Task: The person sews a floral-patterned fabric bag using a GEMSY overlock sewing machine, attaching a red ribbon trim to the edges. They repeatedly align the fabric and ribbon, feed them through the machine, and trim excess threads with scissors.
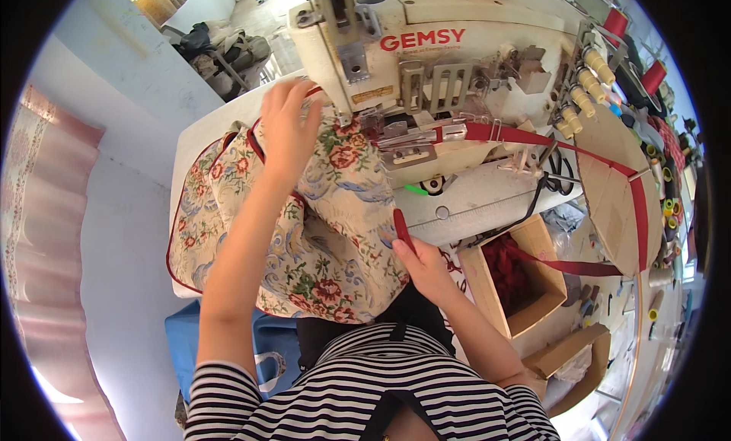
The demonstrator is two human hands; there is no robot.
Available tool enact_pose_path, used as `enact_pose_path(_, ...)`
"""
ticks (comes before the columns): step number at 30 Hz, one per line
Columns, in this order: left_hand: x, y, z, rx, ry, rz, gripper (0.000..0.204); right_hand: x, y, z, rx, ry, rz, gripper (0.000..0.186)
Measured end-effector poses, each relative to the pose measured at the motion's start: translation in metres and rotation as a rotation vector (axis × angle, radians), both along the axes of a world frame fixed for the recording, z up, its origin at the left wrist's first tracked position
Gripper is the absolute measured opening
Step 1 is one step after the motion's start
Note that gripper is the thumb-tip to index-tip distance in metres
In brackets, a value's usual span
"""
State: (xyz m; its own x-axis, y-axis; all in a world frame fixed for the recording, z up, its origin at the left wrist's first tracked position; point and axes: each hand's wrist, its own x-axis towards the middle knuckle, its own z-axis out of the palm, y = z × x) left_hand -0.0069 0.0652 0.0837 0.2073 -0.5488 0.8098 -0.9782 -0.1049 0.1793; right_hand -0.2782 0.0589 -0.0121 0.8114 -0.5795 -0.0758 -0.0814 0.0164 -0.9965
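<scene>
A cream floral tapestry fabric (335, 213) with dark red bound edges lies in folds across the sewing machine's bed and hangs over my lap. My left hand (289, 133) rests on its upper part with fingers apart, left of the needle area. At the fabric's right edge, my right hand (428, 272) is closed on a slim red object (404, 229) whose kind I cannot make out. The cream sewing machine (487, 68) stands ahead, its presser area touching the fabric's far edge. Dark red binding tape (518, 133) runs into a metal folder (434, 133) beside it.
Red tape also hangs from a cardboard disc (609, 190) at right. Below it stands a wooden box (525, 315) holding dark red material. Cream thread guides (586, 91) and red thread cones (615, 24) are at the upper right. A wall (126, 228) and pink curtain (49, 235) border the left.
</scene>
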Motion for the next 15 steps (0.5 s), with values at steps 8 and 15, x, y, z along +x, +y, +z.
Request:
enact_pose_path(8, -0.166, 0.116, -0.047, 0.568, 0.339, -0.037, 0.054, -0.007, 0.062, -0.026, -0.743, -0.021, 0.304, 0.014)
enact_pose_path(15, -0.152, 0.133, -0.072, 0.336, 0.296, 0.026, 0.026, -0.104, -0.093, 0.006, -0.586, 0.271, -0.664, 0.019)
